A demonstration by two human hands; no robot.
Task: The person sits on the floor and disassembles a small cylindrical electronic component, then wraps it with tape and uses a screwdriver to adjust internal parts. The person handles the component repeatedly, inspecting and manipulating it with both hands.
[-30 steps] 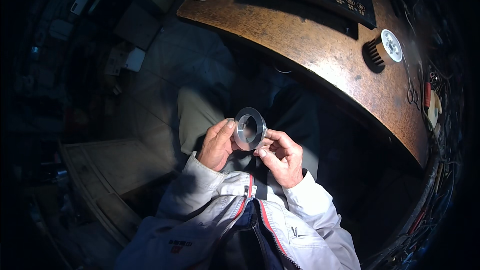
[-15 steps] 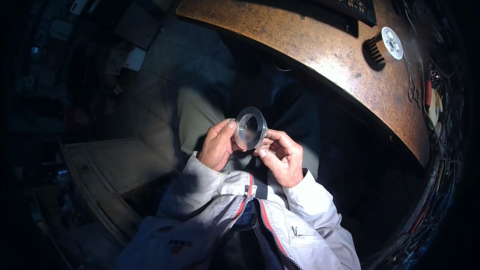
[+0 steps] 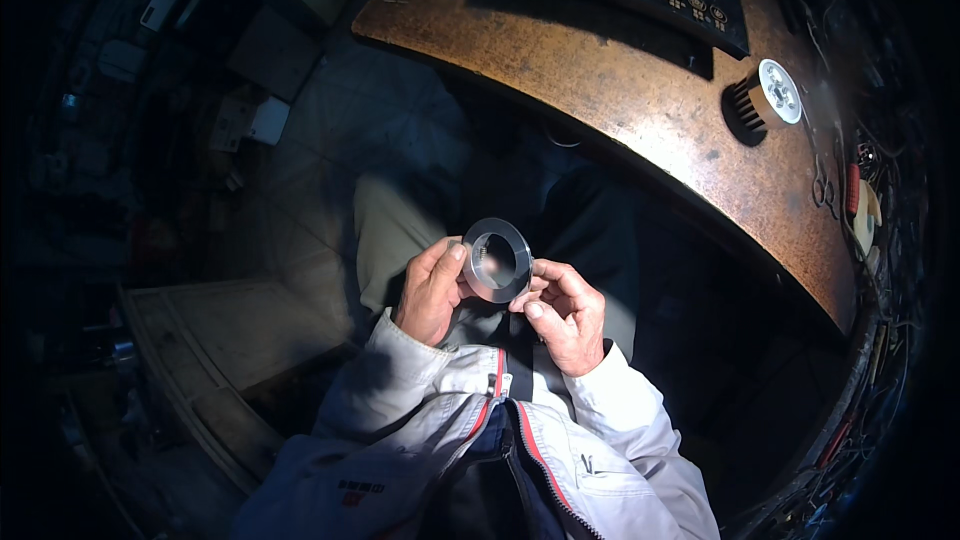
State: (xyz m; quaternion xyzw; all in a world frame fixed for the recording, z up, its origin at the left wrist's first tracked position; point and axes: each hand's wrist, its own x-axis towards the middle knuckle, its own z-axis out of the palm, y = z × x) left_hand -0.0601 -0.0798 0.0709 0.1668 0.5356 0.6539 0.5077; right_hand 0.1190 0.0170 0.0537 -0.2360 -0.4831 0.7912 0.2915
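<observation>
Above my lap, a round metallic downlight trim ring (image 3: 480,286) is held up between both hands, its wide opening tilted toward me. My left hand (image 3: 431,292) pinches its left rim, thumb on the front and the fingers behind. At the lower right edge, my right hand (image 3: 567,314) has its curled fingers and thumb against the ring; the exact grip there is partly hidden. On the wooden table to the right lies an LED lamp module (image 3: 780,92) with a white front and dark heat-sink fins.
A black induction cooker (image 3: 640,0) with a lit red display sits at the far side of the brown table (image 3: 640,110). Scissors (image 3: 824,192) and a red-handled tool (image 3: 853,188) lie near its right edge, beside tangled wires. A wooden drawer unit (image 3: 230,330) stands at left.
The ring has turned so that its opening faces me more squarely, and it has shifted slightly left. Both hands keep hold of it in nearly the same place.
</observation>
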